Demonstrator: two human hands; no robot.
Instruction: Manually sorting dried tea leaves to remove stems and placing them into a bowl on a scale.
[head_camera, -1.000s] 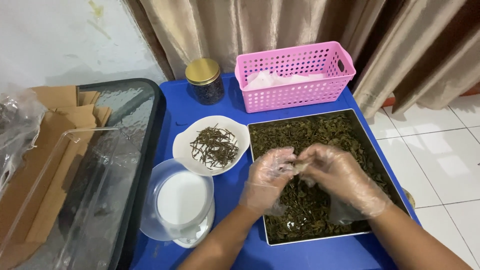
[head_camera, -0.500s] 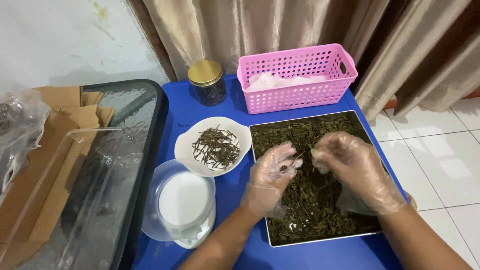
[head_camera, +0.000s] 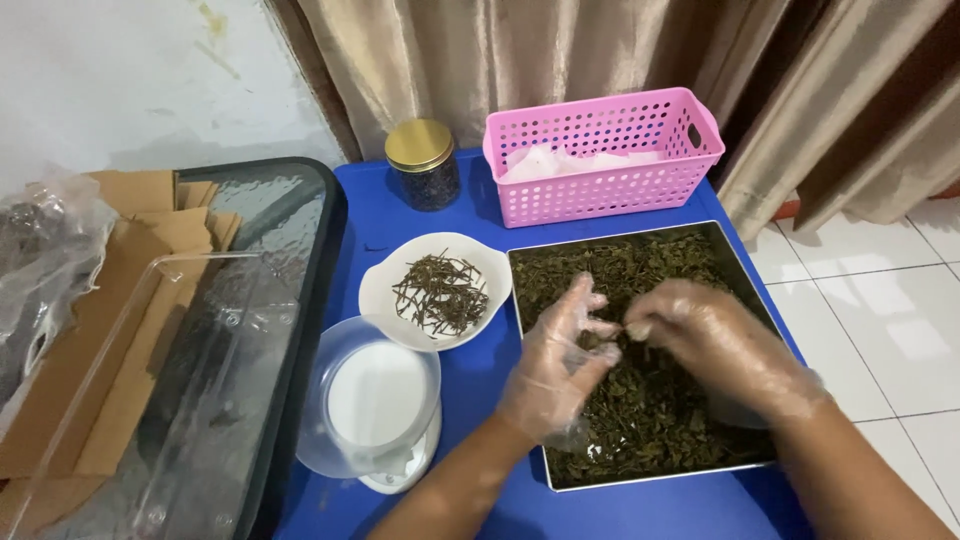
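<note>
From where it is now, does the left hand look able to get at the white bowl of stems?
Probably yes. The left hand is over the metal tray of dried leaves, and the white bowl sits just beside the tray with nothing between them.

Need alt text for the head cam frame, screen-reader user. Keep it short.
Two hands in clear plastic gloves, left hand and right hand, pick through dried green leaves in a metal tray on a blue table. Left of the tray sit a white bowl of thin dark stems and a small scale; behind are a gold-lidded jar and a pink basket.
</note>
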